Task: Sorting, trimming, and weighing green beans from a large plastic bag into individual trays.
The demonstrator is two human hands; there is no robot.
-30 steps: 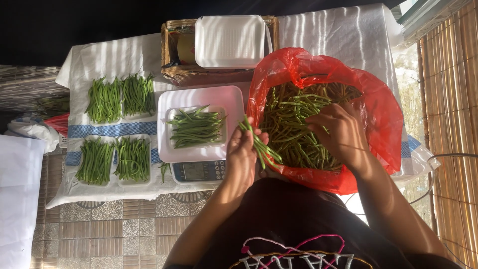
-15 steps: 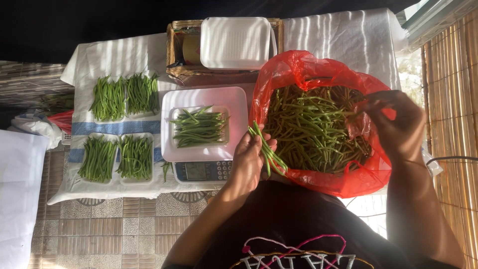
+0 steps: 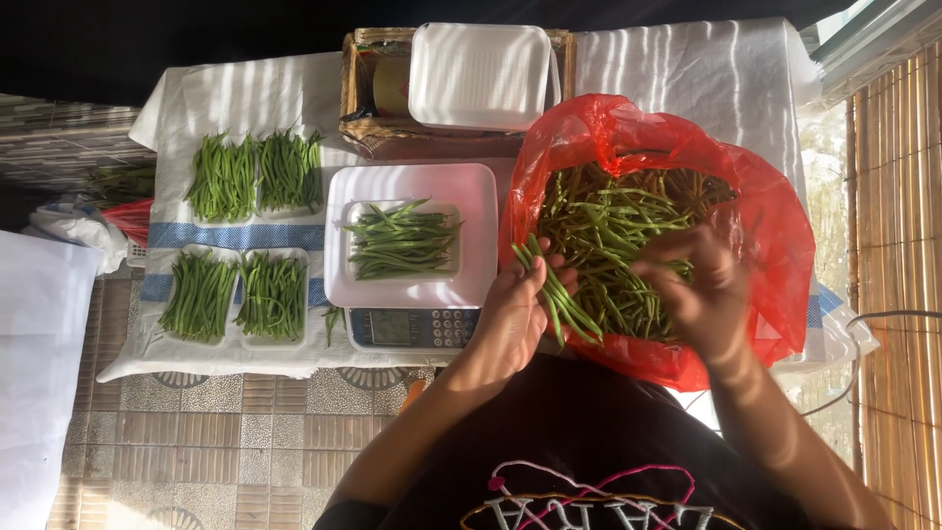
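A red plastic bag (image 3: 775, 216) full of loose green beans (image 3: 613, 221) lies open on the table. My left hand (image 3: 515, 314) grips a small bunch of beans (image 3: 551, 294) at the bag's near left rim. My right hand (image 3: 702, 290) is inside the bag, fingers curled among the beans; whether it grips any I cannot tell. Left of the bag a white tray with a portion of beans (image 3: 402, 238) rests on a white scale (image 3: 412, 324).
Several filled trays of beans (image 3: 240, 236) lie on the white cloth at the left. A wicker basket (image 3: 363, 108) with a stack of empty white trays (image 3: 481, 74) stands behind the scale. A bamboo blind (image 3: 898, 245) is at the right, and tiled floor lies below.
My right hand went from deep in the bag out to its right rim, then came back into the beans. My left hand stayed at the bag's rim with its bunch.
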